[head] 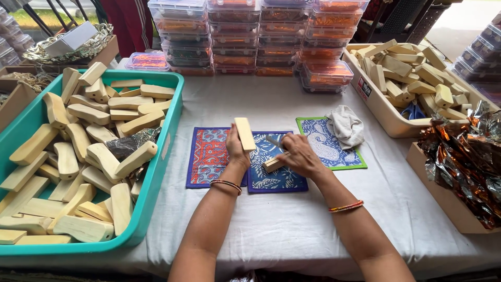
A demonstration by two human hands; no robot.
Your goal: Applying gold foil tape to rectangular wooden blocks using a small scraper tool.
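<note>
Wooden block [244,133], pale and rectangular, stands upright above the middle of the table, clamped at its lower end in the left hand [236,150]. The right hand [298,155] is closed around a second, smaller wooden piece [273,163], which lies tilted just above the blue leaf-print cloth square [276,180]; a short dark tool tip [272,141] sticks out above that hand, too small to tell its kind. Both wrists carry thin bangles.

3 printed cloth squares lie side by side on the white tablecloth [282,230]: a red-and-blue one [207,156] at the person's left, the blue leaf-print one in the middle, a green-edged blue one [334,151] at the right. A crumpled white rag [345,127] rests on the green-edged square.

Teal tub [167,130] at the left edge, heaped with shaped wooden pieces. Beige tub [376,109] at the right, holding more blocks. Clear lidded boxes [250,36] are stacked along the far side. Crinkled copper foil [464,151] fills a box at the near right.
</note>
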